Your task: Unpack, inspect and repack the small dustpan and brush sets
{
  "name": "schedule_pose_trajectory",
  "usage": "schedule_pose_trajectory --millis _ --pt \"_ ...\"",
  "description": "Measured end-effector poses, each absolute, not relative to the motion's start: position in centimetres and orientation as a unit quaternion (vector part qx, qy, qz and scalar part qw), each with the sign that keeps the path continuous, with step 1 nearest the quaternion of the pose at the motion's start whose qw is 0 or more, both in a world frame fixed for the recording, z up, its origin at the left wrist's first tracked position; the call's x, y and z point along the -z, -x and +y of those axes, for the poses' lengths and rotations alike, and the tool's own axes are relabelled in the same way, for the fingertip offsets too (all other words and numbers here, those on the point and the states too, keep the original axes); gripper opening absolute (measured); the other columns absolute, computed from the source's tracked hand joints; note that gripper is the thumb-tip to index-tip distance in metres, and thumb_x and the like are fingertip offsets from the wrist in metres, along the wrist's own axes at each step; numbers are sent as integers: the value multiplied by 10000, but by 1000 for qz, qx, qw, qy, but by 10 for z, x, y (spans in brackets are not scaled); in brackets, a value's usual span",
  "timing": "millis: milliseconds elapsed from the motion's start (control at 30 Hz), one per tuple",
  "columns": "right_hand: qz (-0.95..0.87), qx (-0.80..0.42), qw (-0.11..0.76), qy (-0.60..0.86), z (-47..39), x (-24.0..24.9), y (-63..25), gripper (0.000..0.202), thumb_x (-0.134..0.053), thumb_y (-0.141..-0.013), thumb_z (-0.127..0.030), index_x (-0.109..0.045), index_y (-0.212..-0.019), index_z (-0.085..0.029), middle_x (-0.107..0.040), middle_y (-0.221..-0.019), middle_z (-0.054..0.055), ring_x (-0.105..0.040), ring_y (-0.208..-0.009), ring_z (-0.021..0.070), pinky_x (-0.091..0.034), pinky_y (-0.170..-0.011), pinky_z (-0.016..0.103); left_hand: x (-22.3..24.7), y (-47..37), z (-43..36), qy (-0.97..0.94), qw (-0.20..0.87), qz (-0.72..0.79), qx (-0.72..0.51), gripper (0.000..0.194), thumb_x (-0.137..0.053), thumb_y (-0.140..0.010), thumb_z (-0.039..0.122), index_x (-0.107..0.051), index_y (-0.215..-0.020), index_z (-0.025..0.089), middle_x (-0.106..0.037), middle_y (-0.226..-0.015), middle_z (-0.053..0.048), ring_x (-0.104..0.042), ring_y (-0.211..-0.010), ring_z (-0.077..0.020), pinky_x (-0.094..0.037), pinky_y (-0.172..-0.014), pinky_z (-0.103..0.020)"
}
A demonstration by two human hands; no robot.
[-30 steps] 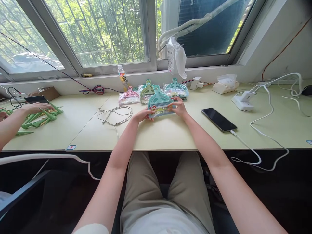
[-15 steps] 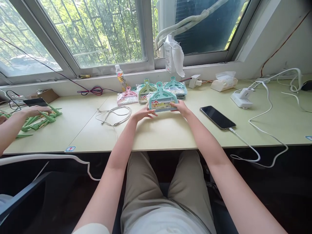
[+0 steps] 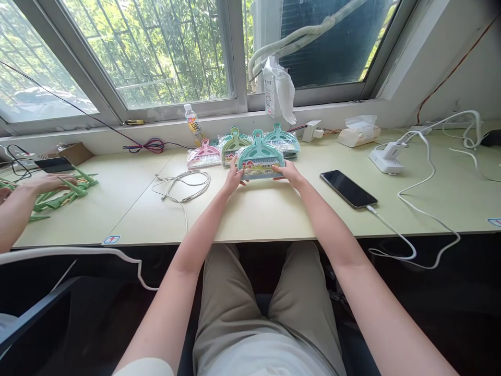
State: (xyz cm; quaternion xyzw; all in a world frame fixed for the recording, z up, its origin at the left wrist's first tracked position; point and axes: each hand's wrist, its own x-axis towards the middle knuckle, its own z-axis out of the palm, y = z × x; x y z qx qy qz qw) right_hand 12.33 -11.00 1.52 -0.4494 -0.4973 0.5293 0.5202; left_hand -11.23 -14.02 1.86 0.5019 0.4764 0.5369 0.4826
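Observation:
A teal dustpan and brush set (image 3: 260,154) in clear wrapping is held just above the table in front of me. My left hand (image 3: 234,177) closes on its left end, fingers up along the side. On the right end, my right hand (image 3: 289,172) grips with the thumb across the front and the fingers underneath. Behind it lie similar wrapped sets: a pink one (image 3: 204,155), a green one (image 3: 235,141) and another teal one (image 3: 279,137). The held set partly hides the green and rear teal ones.
A coiled white cable (image 3: 188,184) lies to the left, and a phone (image 3: 348,188) on a charging cord to the right. A bottle (image 3: 192,125), tissue pack (image 3: 358,131) and white adapter (image 3: 386,159) stand further back. At far left, another person's hand (image 3: 50,183) touches green pieces (image 3: 64,197).
My left hand has shifted from the lower left corner up around the left end, its fingers now gripping the side. The set has barely moved.

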Motion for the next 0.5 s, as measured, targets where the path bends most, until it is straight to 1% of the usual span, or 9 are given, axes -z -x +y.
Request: schedule_pose_trajectory --millis 67,133,233,300,367,433,500 --pt "-515 -517 508 459 -110 -13 -121 331 -888 -717 -135 -673 -966 -171 -759 -986 68 -710 -655 169 -627 -466 287 -15 113 -136 -496 457 497 -546 849 -580 -829 80 -346 -1604 336 -695 -1259 -92 -606 -560 -69 -500 -479 -158" --pt "-529 -503 493 473 -110 -11 -118 420 -920 -680 -173 -667 -1015 -177 -756 -946 57 -668 -527 150 -594 -424 284 -10 114 -132 -490 436 511 -556 869 -582 -803 66 -369 -1597 350 -689 -1286 -86 -572 -535 -60 -478 -461 -155" --pt "-544 -490 483 480 -111 -9 -115 431 -932 -668 -208 -667 -1006 -181 -740 -823 25 -592 -411 125 -574 -415 295 -6 117 -128 -490 410 523 -564 890 -583 -798 69 -348 -1605 365 -687 -1273 -79 -532 -513 -53 -417 -416 -136" --pt "-549 -489 483 475 -110 -9 -115 392 -928 -675 -205 -673 -972 -182 -729 -769 13 -574 -403 126 -594 -456 322 -4 117 -128 -495 402 524 -565 879 -596 -821 90 -322 -1610 363 -682 -1271 -82 -544 -533 -62 -395 -405 -130" --pt "-544 -488 489 476 -109 -9 -117 360 -921 -682 -192 -674 -944 -186 -721 -752 7 -568 -413 127 -615 -510 348 -4 115 -130 -506 403 517 -561 875 -653 -825 120 -324 -1604 344 -655 -1334 -101 -595 -610 -84 -421 -435 -132" --pt "-533 -486 495 484 -108 -7 -118 339 -912 -688 -180 -669 -923 -194 -715 -760 4 -562 -427 124 -623 -545 352 -3 114 -132 -525 408 510 -545 929 -739 -786 136 -329 -1603 305 -608 -1420 -130 -637 -706 -118 -462 -476 -146" --pt "-528 -483 499 489 -107 -5 -117 339 -907 -691 -177 -664 -926 -201 -720 -794 4 -556 -436 115 -616 -555 334 -2 113 -132 -530 410 513 -537 994 -789 -738 123 -333 -1606 284 -571 -1470 -143 -650 -767 -146 -490 -506 -167"
